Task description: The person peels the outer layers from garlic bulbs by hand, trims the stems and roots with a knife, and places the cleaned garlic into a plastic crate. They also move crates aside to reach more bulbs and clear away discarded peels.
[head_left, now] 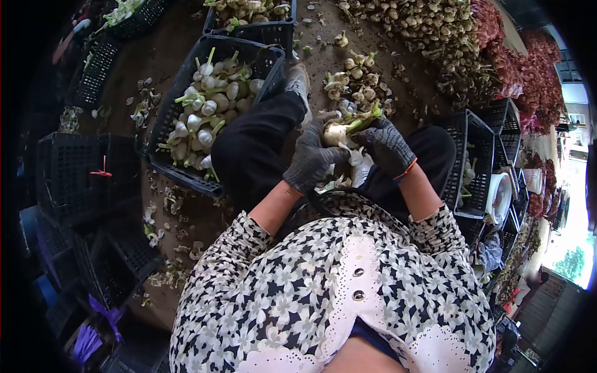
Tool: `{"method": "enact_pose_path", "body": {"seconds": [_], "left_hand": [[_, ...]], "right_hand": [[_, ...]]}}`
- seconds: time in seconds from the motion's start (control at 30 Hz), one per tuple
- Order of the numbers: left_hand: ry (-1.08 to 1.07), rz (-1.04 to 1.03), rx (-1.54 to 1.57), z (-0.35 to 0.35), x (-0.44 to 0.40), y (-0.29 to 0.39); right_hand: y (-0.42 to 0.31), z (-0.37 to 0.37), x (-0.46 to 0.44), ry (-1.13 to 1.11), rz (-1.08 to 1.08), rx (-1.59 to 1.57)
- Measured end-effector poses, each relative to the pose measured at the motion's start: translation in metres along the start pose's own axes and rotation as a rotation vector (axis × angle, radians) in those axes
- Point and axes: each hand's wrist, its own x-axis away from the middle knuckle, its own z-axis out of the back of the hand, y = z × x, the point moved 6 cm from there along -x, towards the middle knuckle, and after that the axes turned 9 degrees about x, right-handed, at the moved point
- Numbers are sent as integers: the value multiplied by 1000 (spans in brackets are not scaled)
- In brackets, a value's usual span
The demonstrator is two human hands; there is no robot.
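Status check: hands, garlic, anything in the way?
Left hand gripping garlic bulb. Right hand at its green stem, grip unclear. Nothing seen blocking; loose bulbs on the ground beyond.

Right of the fingers (333, 155): white round tub (499, 198); crumpled pale plastic bag (490, 250). Farther right, beyond: red mesh sacking (540, 81). Well left: dark crate (62, 165), red cord (101, 172); lower, purple strips (87, 342).

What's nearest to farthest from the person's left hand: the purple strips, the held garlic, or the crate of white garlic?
1. Held garlic, at the left hand.
2. Crate of white garlic, leftward.
3. Purple strips, lower left.
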Motion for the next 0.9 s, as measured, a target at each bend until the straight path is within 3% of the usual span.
{"method": "enact_pose_path", "body": {"seconds": [0.07, 0.1, 0.2, 0.23, 0.3, 0.37, 0.43, 0.5, 0.57, 0.6, 0.63, 0.7, 0.77, 0.83, 0.9], "left_hand": [[18, 253, 273, 1, 4, -8], [24, 258, 264, 3, 5, -12], [168, 368, 856, 7, 5, -32], [177, 365, 850, 7, 6, -28], [138, 109, 339, 12, 3, -1], [152, 45, 222, 12, 3, 1], [193, 11, 105, 7, 4, 1], [176, 39, 29, 3, 7, -12], [52, -127, -427, -9, 8, -2], [11, -156, -499, -14, 9, 1], [1, -152, -500, -17, 7, -2], [106, 74, -67, -22, 5, -18], [126, 149, 86, -24, 2, -31], [122, 246, 377, -26, -3, -46], [147, 324, 404, -37, -7, -46]], "right_hand": [[16, 4, -4, -75, -21, -134], [20, 8, -7, -80, -21, -145], [32, 6, -11, -252, -122, 83], [34, 6, -11, -260, -119, 77], [41, 6, -11, -222, -179, -277], [48, 2, -10, -255, -199, -379], [49, -5, -5, -396, 279, 235], [69, -6, -8, -342, 177, 169], [88, -7, -10, -248, -25, 38], [73, -2, -6, -161, 312, 380], [75, 3, -7, -153, 307, 376], [62, 7, 4, -70, 563, 924], [68, 9, 3, -148, 433, 850], [93, 20, -3, -109, 154, 54], [98, 25, -1, -99, 149, 87]]}}
